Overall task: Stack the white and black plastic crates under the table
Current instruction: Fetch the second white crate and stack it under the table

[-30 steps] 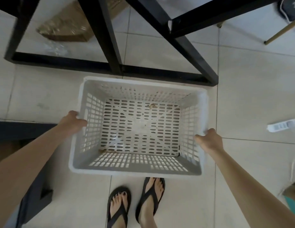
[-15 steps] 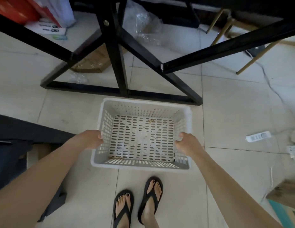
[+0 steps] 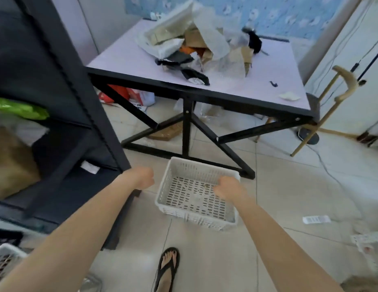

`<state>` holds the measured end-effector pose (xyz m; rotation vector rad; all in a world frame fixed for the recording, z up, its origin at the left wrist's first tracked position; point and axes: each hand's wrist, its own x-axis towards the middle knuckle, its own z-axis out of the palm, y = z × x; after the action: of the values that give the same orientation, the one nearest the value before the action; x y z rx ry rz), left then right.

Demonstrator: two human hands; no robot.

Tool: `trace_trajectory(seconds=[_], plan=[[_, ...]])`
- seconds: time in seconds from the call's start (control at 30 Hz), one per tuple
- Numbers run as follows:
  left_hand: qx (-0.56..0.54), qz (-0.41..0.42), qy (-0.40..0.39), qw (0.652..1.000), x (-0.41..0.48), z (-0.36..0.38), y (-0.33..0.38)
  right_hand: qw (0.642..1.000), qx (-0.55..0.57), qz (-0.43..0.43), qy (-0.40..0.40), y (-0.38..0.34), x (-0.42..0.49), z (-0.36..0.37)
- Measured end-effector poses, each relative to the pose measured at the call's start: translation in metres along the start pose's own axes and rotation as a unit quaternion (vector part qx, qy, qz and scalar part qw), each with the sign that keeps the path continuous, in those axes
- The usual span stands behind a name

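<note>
The white plastic crate (image 3: 192,199) stands empty on the tiled floor, just in front of the black base bar of the table (image 3: 205,91). My left hand (image 3: 142,178) hovers left of the crate with its fingers curled, a small gap away from the rim, holding nothing. My right hand (image 3: 228,188) is curled over the crate's right rim; whether it grips the rim is hidden. Part of another white crate (image 3: 3,260) shows at the bottom left corner. No black crate is in sight.
A black shelf unit (image 3: 63,114) stands close on the left. Bags, cardboard (image 3: 165,133) and wrapping lie under the table, and packaging is piled on top. A gold-legged stand (image 3: 323,119) and a cable are at the right. My sandalled foot (image 3: 167,268) is behind the crate.
The crate went from being held low in both hands to resting on the floor by the table base. My left hand has come off its side. My view has risen and tilted up.
</note>
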<state>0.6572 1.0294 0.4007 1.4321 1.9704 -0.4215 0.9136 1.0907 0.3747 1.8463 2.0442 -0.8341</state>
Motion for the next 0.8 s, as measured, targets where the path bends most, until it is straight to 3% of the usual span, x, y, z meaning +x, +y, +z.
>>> trace_trajectory(seconds=[0.2, 0.43, 0.8], plan=[[-0.061, -0.060, 0.085, 0.993, -0.167, 0.034, -0.036, 0.990, -0.087, -0.112, 0.008, -0.035, -0.121, 0.009], [-0.092, -0.119, 0.094, 0.984, -0.324, 0.088, -0.133, 0.963, -0.148, -0.225, -0.013, -0.124, -0.232, 0.053], [-0.161, -0.268, 0.233, 0.921, -0.543, 0.199, -0.341, 0.880, -0.184, -0.436, 0.041, -0.304, -0.419, 0.172]])
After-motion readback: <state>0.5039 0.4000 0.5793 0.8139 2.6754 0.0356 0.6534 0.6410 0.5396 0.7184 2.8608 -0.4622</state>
